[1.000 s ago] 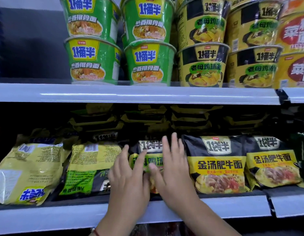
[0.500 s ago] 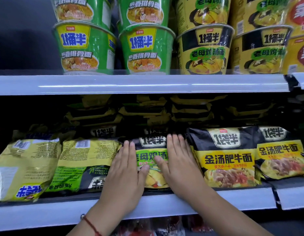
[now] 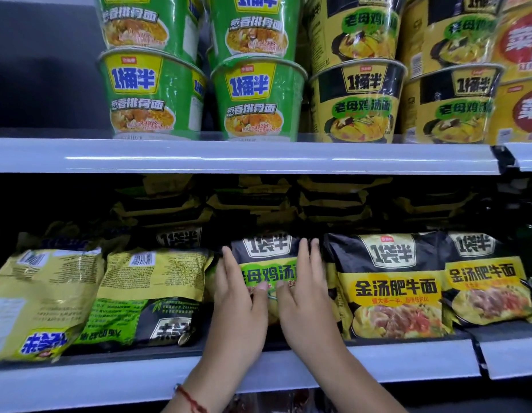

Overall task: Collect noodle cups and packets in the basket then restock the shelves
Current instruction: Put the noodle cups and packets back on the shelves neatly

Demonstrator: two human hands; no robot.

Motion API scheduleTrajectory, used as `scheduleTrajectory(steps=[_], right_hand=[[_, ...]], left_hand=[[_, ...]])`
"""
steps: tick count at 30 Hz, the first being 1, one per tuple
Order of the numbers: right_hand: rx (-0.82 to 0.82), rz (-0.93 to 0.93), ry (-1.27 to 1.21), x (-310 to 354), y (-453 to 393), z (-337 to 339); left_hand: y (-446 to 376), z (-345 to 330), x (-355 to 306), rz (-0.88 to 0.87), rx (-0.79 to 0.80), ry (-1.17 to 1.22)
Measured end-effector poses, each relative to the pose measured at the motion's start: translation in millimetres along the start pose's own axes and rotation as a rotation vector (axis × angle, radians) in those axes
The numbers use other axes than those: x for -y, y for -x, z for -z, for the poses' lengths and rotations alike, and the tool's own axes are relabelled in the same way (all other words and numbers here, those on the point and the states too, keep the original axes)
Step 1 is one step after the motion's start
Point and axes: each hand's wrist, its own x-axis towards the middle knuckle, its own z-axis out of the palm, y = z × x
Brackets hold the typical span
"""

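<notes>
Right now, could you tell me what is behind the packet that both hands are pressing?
Behind the chicken-soup packet under the left hand and right hand, stacked dark packets fill the shelf's shadowed rear. Their labels are unreadable.

Labels on two shelves, all in Chinese
Green cups [image 3: 153, 95] read 1桶半 and 葱香排骨面; black-and-yellow cups [image 3: 358, 102] read 1桶半, 老母鸡汤面; the beef packet [image 3: 391, 286] shows 1袋半, 金汤肥牛面; the packet between both hands [image 3: 267, 263] shows 1袋半 and, partly covered, 母鸡汤.
</notes>
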Motion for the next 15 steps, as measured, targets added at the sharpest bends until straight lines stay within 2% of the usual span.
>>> scheduleTrajectory(steps=[2,4,10,15], right_hand=[[0.043,-0.053,-0.051,-3.1,-1.5,-0.6],[0.047,-0.114,-0.123,-1.9,-4.6,0.7],[0.025,-0.468,-0.533,7.7,-16.7,9.4],[-0.011,-0.484,-0.591,9.1,-13.0,8.3]], left_hand=[[1.5,-2.0,3.3,0.018,0.026,-0.151],[0.2,-2.6,1.2,0.069,0.031,-0.171],[-15.0,2.7,-11.0,0.313,0.08,0.191],[-15.9,9.8,-1.2,0.431,0.118,0.271]])
